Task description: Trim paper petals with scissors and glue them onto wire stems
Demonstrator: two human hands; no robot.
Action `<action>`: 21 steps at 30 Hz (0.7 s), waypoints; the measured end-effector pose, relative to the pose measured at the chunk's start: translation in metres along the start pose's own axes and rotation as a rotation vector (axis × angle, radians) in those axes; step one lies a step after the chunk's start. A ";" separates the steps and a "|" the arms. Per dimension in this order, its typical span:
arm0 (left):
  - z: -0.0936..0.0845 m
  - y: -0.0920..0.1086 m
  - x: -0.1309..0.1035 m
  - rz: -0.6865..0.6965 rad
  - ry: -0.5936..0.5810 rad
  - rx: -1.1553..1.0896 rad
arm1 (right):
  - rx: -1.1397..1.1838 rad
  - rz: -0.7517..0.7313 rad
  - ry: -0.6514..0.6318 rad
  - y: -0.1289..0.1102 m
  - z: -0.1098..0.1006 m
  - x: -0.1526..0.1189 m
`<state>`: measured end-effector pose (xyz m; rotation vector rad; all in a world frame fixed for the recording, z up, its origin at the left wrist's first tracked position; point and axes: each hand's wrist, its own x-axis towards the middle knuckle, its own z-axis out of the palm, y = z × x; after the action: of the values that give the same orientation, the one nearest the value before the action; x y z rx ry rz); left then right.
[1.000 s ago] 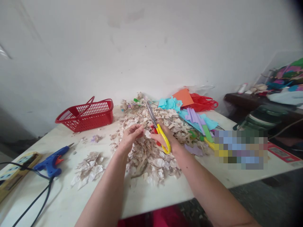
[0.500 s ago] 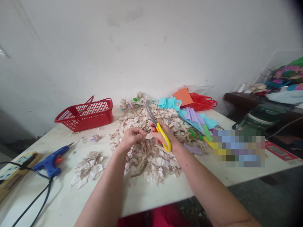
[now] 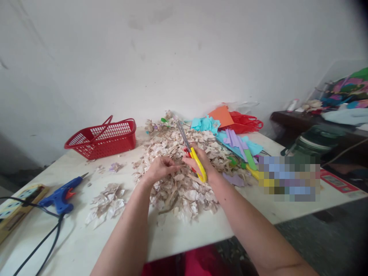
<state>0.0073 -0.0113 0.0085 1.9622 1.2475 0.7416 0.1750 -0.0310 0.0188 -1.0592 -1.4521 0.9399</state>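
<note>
My right hand (image 3: 208,165) is closed around a pair of scissors (image 3: 199,165) with yellow and red handles, whose metal blades point up and away over the pile. Close on its left, my left hand (image 3: 160,168) has thumb and fingers drawn together. Whether a small scrap is between them I cannot make out. Beneath both hands spreads a large heap of crumpled, pale paper-like scraps (image 3: 184,203). A smaller bunch of the same scraps (image 3: 107,203) lies on the table to the left.
A red plastic basket (image 3: 115,145) stands at the back left. Nearer on that side lie a blue glue gun (image 3: 59,195) and a power strip (image 3: 20,205). Turquoise paper (image 3: 205,123), purple strips (image 3: 235,141), an orange sheet (image 3: 221,117) and a red bag (image 3: 244,122) are at the back right.
The pale scrap that showed between my fingertips is no longer visible there. My left fingers are turned slightly downward; the scissors stay in my right hand.
</note>
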 end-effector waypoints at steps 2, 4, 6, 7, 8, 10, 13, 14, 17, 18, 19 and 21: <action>0.000 0.000 0.001 0.057 -0.021 0.202 | -0.015 -0.005 0.030 0.003 0.000 0.001; 0.002 -0.001 0.002 0.157 -0.013 0.346 | -0.024 -0.008 0.048 0.006 -0.001 0.003; 0.005 -0.003 0.004 0.244 0.002 0.413 | -0.022 -0.016 0.055 0.010 -0.001 0.005; 0.007 -0.004 0.005 0.275 0.003 0.417 | -0.018 -0.021 0.058 0.011 -0.001 0.006; 0.008 -0.005 0.006 0.297 -0.007 0.407 | -0.012 -0.027 0.056 0.013 -0.001 0.007; 0.011 -0.005 0.007 0.317 -0.034 0.351 | 0.003 -0.038 0.044 0.015 -0.001 0.009; 0.010 -0.003 0.006 0.277 -0.046 0.173 | 0.001 -0.024 0.045 0.016 -0.002 0.009; 0.008 -0.002 0.005 0.242 -0.034 0.081 | 0.002 -0.010 0.052 0.016 -0.003 0.009; 0.002 -0.001 0.001 0.107 0.030 -0.259 | 0.050 0.024 0.069 0.015 -0.004 0.008; 0.000 -0.001 -0.001 0.064 0.057 -0.367 | 0.072 0.021 0.071 0.015 -0.005 0.007; -0.002 -0.002 -0.001 0.027 0.085 -0.462 | 0.093 0.014 0.073 0.015 -0.006 0.006; -0.003 -0.003 -0.001 -0.035 0.133 -0.608 | 0.125 0.005 0.071 0.015 -0.007 0.005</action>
<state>0.0025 -0.0107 0.0078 1.4084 0.9729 1.0972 0.1831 -0.0213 0.0070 -0.9943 -1.3161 0.9746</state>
